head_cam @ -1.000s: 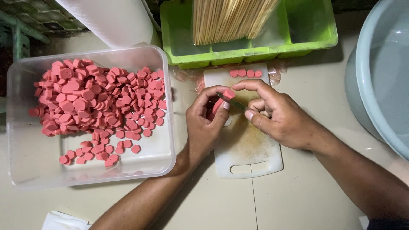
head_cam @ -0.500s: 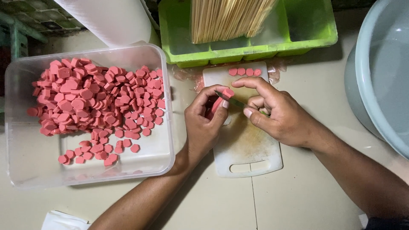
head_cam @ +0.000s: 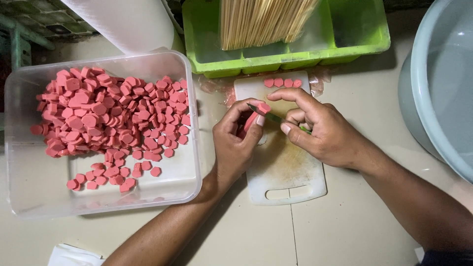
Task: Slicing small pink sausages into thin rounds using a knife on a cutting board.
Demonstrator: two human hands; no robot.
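Sausage piece pinched over white cutting board (head_cam: pixel 288 167).
Left hand (head_cam: pixel 236 145) fingers (head_cam: pixel 256 123) pinch a pink sausage piece (head_cam: pixel 252 120), mostly hidden in the palm, long axis running up-right. Right hand (head_cam: pixel 325 130) fingers close on a thin blade (head_cam: pixel 268 114), handle concealed. Four cut slices (head_cam: pixel 282 83) lie at the board's far edge; clear tub (head_cam: pixel 29 197) of slices left.

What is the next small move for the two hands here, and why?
Probably push the blade through the pink sausage piece to free one more slice. The left hand holds the piece over the white cutting board, the right hand has the blade at its top end, and four slices already lie there.
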